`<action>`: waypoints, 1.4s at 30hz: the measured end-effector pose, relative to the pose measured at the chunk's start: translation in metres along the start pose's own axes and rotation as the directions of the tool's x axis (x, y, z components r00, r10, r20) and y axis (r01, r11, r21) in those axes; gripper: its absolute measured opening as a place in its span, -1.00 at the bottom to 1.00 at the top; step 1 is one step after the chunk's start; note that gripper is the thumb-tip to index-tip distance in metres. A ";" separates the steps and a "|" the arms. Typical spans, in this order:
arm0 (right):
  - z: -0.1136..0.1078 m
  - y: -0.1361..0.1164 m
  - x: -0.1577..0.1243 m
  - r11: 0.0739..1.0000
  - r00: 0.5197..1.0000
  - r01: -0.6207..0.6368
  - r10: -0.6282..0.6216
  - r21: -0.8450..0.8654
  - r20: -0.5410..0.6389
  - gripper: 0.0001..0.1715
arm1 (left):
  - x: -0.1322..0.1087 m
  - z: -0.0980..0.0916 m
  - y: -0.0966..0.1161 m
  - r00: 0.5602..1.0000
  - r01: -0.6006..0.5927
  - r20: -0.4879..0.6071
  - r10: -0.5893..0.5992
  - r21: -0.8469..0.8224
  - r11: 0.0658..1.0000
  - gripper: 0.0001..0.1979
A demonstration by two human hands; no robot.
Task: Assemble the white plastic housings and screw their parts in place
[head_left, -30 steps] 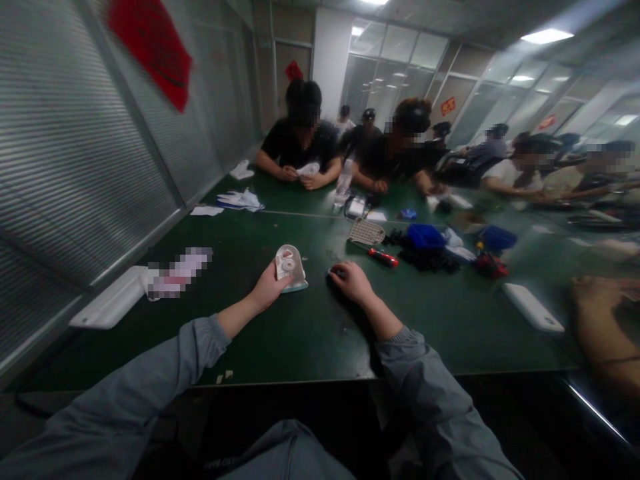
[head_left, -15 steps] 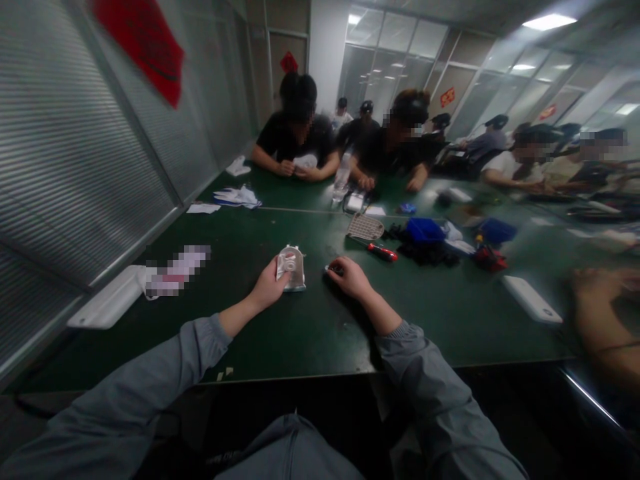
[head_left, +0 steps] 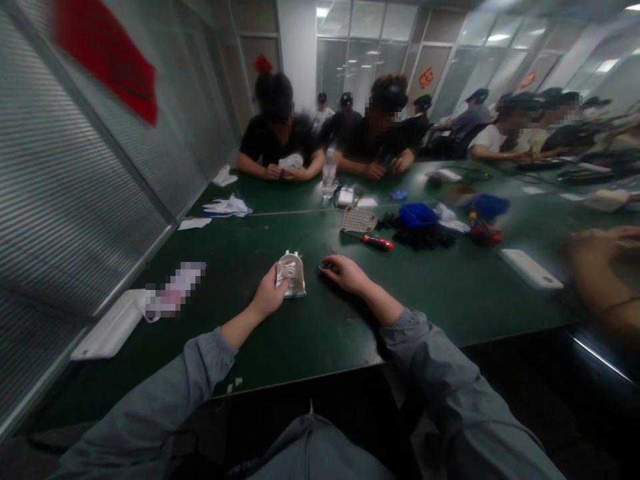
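My left hand [head_left: 270, 291] is closed around the side of a white plastic housing [head_left: 295, 280], its hollow inside facing up and small tabs at its far end. The thumb lies over the housing's inner face. To the right, apart from the housing, my right hand [head_left: 345, 273] is closed in a pinch just over the table. A small, partly pale thing shows at its fingertips, too small to name. Beyond the right hand lies a red-and-black-handled screwdriver [head_left: 377, 243], next to a beige grid-patterned plate [head_left: 358, 220].
On the green table [head_left: 320, 347] lie a blue bin [head_left: 419, 215] among black parts, a white long panel [head_left: 107, 327], gloves [head_left: 227, 207] and a white box-like device [head_left: 530, 269]. A water bottle [head_left: 329, 175] stands farther back. Co-workers sit opposite; another person's arm [head_left: 607, 280] is at right.
The camera view has turned slightly right. My left hand keeps the housing, and my right hand stays pinched beside it. A co-worker opposite has brought their hands together.
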State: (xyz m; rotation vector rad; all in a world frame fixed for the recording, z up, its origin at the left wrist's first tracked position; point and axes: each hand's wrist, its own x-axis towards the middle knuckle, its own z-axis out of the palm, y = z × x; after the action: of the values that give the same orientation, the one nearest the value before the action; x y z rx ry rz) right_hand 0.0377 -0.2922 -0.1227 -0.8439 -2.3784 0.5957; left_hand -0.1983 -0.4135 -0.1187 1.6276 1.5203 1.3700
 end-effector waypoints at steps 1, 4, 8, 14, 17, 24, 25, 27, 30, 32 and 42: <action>0.000 -0.001 0.000 1.000 1.000 0.016 -0.016 0.010 0.021 -0.77 | 0.000 0.000 0.001 1.000 0.004 0.002 -0.004 -0.004 1.000 -0.57; 0.001 -0.003 -0.001 0.998 0.996 0.053 -0.055 0.032 0.066 -0.77 | 0.000 0.000 0.002 1.000 0.004 0.002 -0.004 -0.012 1.000 -0.57; 0.002 -0.001 -0.001 0.996 0.995 0.088 -0.089 0.009 0.053 -0.72 | 0.000 0.000 0.001 1.000 -0.003 -0.001 0.003 0.000 1.000 -0.58; -0.002 0.002 0.000 0.991 0.989 0.129 -0.125 -0.047 0.082 -0.83 | 0.000 -0.001 -0.002 1.000 -0.019 0.016 0.019 0.019 1.000 -0.57; -0.003 0.001 0.000 0.992 0.991 0.112 -0.108 -0.049 0.084 -0.87 | -0.001 -0.001 -0.004 1.000 -0.018 0.021 0.017 0.021 1.000 -0.58; -0.006 -0.003 -0.001 0.991 0.990 0.124 -0.120 -0.055 0.077 -0.86 | -0.001 -0.001 -0.006 0.999 -0.035 0.018 0.034 0.053 0.998 -0.56; -0.006 -0.003 -0.001 0.990 0.989 0.129 -0.124 -0.061 0.079 -0.85 | -0.001 -0.001 -0.006 0.999 -0.038 0.019 0.037 0.056 0.998 -0.55; -0.007 -0.004 -0.002 0.988 0.989 0.130 -0.124 -0.080 0.082 -0.78 | -0.001 -0.001 -0.005 0.999 -0.046 0.020 0.045 0.057 0.997 -0.55; -0.007 -0.004 -0.003 0.985 0.992 0.108 -0.097 -0.133 0.085 -0.60 | -0.001 -0.001 -0.003 0.999 -0.047 0.026 0.046 0.059 0.997 -0.57; -0.007 -0.004 -0.003 0.981 0.992 0.096 -0.081 -0.171 0.094 -0.53 | -0.001 -0.001 -0.002 0.999 -0.038 0.028 0.036 0.061 0.997 -0.58; -0.005 -0.003 -0.002 0.974 0.987 0.129 -0.109 -0.186 0.116 -0.62 | -0.001 -0.001 -0.003 0.999 -0.030 0.021 0.029 0.066 0.997 -0.57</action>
State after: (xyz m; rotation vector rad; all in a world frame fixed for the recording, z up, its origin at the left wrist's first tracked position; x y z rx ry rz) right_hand 0.0409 -0.2950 -0.1180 -0.7597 -2.5937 0.3733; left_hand -0.2005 -0.4145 -0.1209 1.7056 1.5510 1.3272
